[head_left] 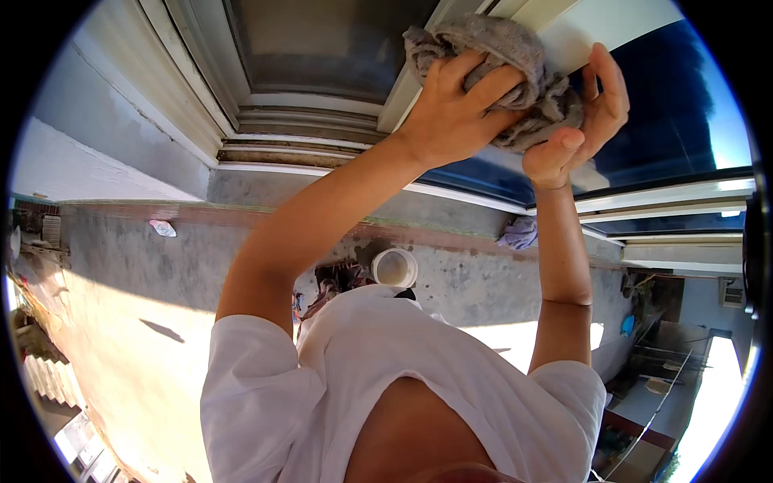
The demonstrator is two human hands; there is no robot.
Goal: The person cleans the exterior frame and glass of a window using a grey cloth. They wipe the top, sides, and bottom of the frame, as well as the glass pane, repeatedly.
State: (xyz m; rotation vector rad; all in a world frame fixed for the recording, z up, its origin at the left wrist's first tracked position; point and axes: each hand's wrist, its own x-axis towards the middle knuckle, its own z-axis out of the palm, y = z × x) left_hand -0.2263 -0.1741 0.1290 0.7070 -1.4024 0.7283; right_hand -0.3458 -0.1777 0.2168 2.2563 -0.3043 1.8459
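Note:
A bunched grey-brown cloth [513, 45] lies against the pale window frame [401, 90] at the top of the view. My left hand [462, 108] grips it with spread, bent fingers pressed into its folds. At the cloth's right side is my right hand [580, 121], its palm turned towards the cloth and its fingers curved up; whether it touches the cloth is hard to tell. Behind that hand is a dark blue reflective window pane [658, 115]. Another pane [326, 48], brownish and dull, stands left of the cloth above dirty sliding tracks [290, 155].
Below, a white bucket [395, 268] with liquid stands on the concrete floor [465, 290]. A purple cloth [518, 233] lies on the ledge below the window. A small crumpled packet [163, 228] is at the left, and a blue object [628, 326] is far right.

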